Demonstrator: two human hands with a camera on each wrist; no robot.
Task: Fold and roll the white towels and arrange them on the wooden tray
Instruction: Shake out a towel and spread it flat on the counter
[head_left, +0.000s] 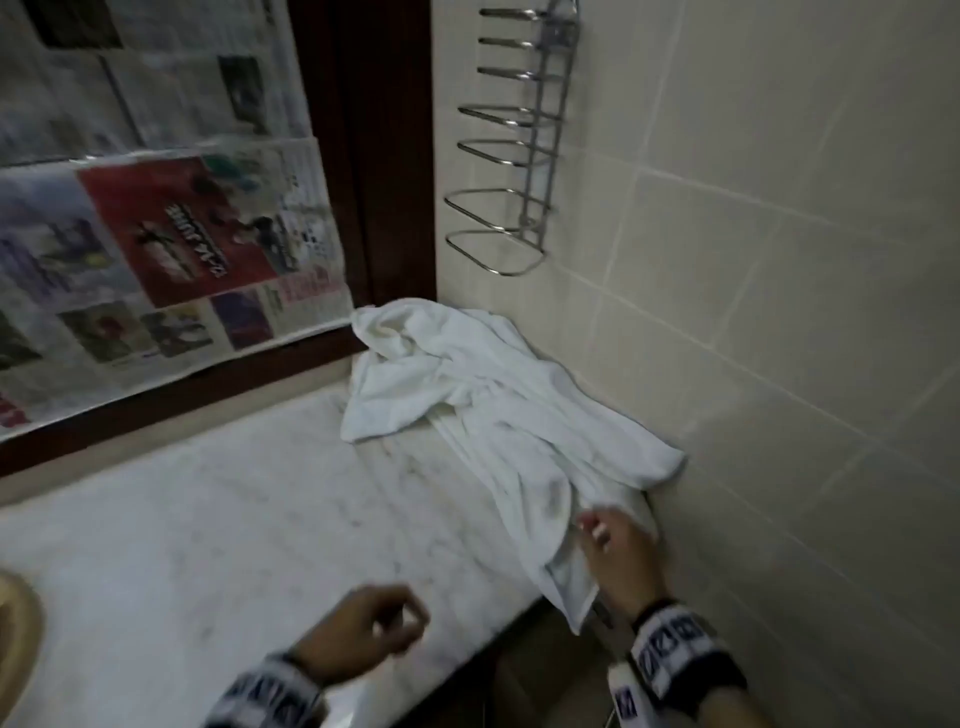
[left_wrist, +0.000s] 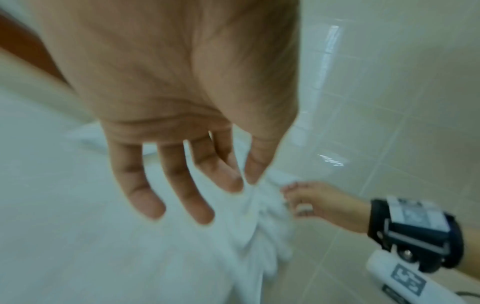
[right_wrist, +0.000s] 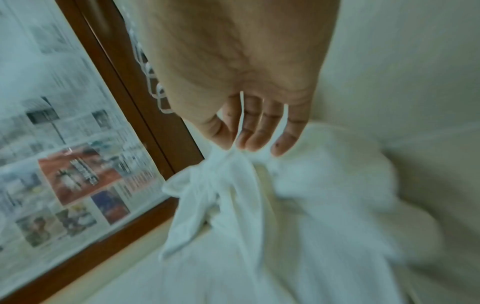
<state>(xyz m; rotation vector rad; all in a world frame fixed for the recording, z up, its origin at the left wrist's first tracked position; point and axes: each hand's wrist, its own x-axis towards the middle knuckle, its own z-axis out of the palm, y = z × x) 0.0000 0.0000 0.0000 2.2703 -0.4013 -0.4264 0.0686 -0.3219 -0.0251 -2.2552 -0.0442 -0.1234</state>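
A crumpled white towel (head_left: 467, 384) lies heaped in the back right corner of the marble counter (head_left: 208, 519), against the tiled wall; one end hangs over the counter's front edge. My right hand (head_left: 592, 527) is at that near end, and in the right wrist view its thumb and fingers (right_wrist: 235, 149) pinch a bunched fold of the towel (right_wrist: 259, 226). My left hand (head_left: 400, 623) hovers over the counter's front edge, left of the towel and holding nothing. In the left wrist view its fingers (left_wrist: 187, 185) hang relaxed and apart above the towel (left_wrist: 259, 226). No wooden tray is in view.
A chrome wire rack (head_left: 519, 156) is fixed to the tiled wall (head_left: 779, 312) above the towel. Newspaper sheets (head_left: 156, 234) cover a dark wood-framed panel behind the counter. A tan curved rim (head_left: 15, 623) shows at the left edge.
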